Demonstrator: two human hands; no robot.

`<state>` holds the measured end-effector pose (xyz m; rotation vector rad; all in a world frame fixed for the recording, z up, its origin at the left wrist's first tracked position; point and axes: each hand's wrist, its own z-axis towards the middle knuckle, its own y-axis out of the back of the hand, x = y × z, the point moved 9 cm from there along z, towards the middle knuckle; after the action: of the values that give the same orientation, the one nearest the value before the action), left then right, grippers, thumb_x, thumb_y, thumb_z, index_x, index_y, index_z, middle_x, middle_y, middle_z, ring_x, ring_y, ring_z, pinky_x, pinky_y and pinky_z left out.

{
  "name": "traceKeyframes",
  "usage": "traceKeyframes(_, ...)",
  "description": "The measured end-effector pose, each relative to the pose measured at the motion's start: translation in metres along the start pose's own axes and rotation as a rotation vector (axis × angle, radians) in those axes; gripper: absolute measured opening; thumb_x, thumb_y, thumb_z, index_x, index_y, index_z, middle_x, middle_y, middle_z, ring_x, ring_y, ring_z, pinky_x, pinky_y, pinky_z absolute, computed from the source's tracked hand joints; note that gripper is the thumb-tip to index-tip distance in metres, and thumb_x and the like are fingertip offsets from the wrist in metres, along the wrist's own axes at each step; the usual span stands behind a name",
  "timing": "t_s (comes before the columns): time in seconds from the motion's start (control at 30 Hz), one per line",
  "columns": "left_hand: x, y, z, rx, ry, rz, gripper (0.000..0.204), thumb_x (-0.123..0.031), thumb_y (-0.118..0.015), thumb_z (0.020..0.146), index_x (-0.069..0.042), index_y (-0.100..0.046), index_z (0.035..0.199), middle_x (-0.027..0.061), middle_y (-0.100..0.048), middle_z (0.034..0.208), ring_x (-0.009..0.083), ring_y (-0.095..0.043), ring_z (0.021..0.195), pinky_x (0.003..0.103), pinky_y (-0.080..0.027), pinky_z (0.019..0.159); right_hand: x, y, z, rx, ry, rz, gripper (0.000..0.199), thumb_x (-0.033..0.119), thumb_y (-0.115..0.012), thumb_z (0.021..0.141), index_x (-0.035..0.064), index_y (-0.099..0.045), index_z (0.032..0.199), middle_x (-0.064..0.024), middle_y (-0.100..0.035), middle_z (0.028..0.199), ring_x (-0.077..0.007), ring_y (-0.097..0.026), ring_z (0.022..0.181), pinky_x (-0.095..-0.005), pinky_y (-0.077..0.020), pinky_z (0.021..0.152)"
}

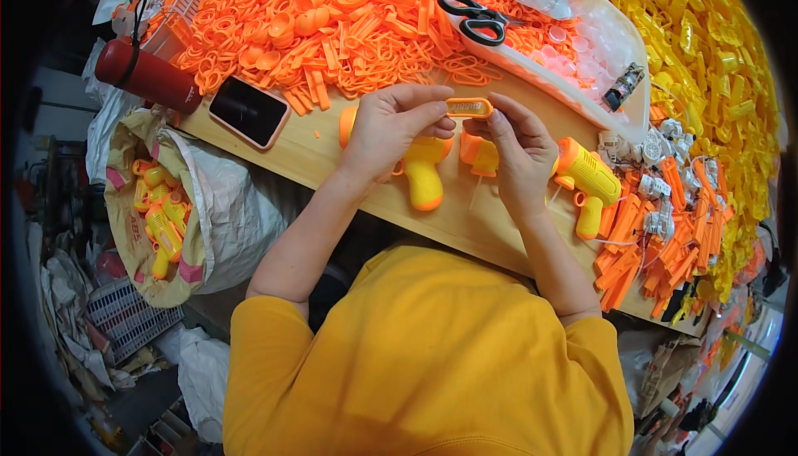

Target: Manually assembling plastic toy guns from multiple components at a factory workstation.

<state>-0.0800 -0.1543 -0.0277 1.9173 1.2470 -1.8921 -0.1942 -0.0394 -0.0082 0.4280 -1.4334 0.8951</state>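
Above the table, my left hand [389, 130] and my right hand [522, 147] pinch the two ends of a small orange oval plastic piece [469, 108] between thumbs and fingers. Its face has raised lettering on a dull centre. Below my left hand lies a yellow and orange toy gun [425, 180], its upper part partly hidden by the hand. Another orange and yellow toy part [480, 155] sits between my hands, half covered by my right fingers. To the right of my right wrist rests a third toy gun [592, 178], handle toward me.
Orange plastic parts [332, 32] are heaped at the back; yellow parts [706, 65] are piled at the right. Black scissors [478, 19] lie on a white tray [573, 86]. A phone [249, 113] and red bottle [150, 78] are at left, above a sack [237, 215] of toy guns. Orange strips [665, 240] lie at right.
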Motion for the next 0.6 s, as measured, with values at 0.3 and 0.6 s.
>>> traceKeyframes(0.3, -0.003, 0.000, 0.000, 0.050, -0.016, 0.036, 0.021, -0.003, -0.063, 0.087, 0.005, -0.064, 0.107, 0.0083, -0.067, 0.085, 0.0110, -0.063, 0.068, 0.023, -0.054, 0.064, -0.003, 0.002, 0.000, 0.031, -0.063, 0.055, 0.024, 0.007, -0.057, 0.093, -0.0042, -0.059, 0.114, -0.0123, -0.066, 0.101, -0.0196, -0.068, 0.086, -0.0317, -0.0569, 0.079)
traceKeyframes(0.6, -0.011, -0.005, -0.011, -0.028, -0.125, -0.051, 0.022, -0.009, -0.059, 0.092, 0.001, -0.059, 0.113, 0.0074, -0.065, 0.094, 0.0138, -0.065, 0.083, 0.026, -0.055, 0.072, -0.012, 0.010, -0.001, -0.049, -0.153, 0.283, 0.020, 0.000, -0.066, 0.085, 0.0006, -0.058, 0.103, -0.0086, -0.065, 0.092, -0.0143, -0.065, 0.081, -0.0281, -0.0542, 0.074)
